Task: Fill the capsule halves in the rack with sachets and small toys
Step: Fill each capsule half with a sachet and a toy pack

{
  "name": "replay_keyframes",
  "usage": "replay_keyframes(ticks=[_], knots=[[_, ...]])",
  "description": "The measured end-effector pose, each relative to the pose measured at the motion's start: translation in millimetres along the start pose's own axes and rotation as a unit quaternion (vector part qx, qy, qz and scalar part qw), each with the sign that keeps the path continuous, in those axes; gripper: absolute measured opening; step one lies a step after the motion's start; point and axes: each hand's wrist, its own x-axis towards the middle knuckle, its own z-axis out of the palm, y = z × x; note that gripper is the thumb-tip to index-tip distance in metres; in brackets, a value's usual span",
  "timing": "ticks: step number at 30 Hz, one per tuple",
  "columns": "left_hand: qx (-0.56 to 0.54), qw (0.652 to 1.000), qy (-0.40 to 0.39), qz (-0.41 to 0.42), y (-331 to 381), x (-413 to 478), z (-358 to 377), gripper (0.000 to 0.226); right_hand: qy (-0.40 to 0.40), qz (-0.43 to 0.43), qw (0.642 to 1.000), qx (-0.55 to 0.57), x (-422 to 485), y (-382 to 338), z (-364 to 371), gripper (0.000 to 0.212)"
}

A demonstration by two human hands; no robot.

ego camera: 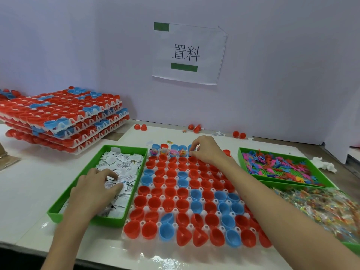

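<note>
Rack [134,239] dead centre, sachets [124,164] at 9, toys [276,166] at 3, so we reach both fast. Left hand [93,191] curls round sachets; right hand [206,151] pinched over 12 o'clock row, can't tell what's held.

Paper sign [190,53] w/ green tape [184,67] on wall; crumpled white tissue [324,164] far rt on table [29,182]

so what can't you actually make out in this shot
All head view:
- What, if anything, the right hand holds: its fingers hide it.
- Whether the left hand grips any sachets: its fingers cover them.
- Print on the sachets: too small.
- Packets at right: blurred, cut off by the edge.
</note>
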Motion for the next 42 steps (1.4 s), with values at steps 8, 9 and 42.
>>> replay_keyframes(ticks=[8,9,42], knots=[[0.003,1.000,0.002,0.004,0.8,-0.8,-0.7,0.033,-0.028,-0.018,0.999,0.006,6.3,4.6,-7.8,0.013],[0.001,1.000,0.003,0.005,0.6,-0.9,-1.0,0.033,-0.031,-0.023,0.999,0.014,6.2,4.1,-10.7,0.016],[-0.430,0.888,0.160,-0.016,-17.3,10.9,-7.6,0.012,0.050,0.145,0.988,0.011,-104.1,144.2,-103.3,0.022]])
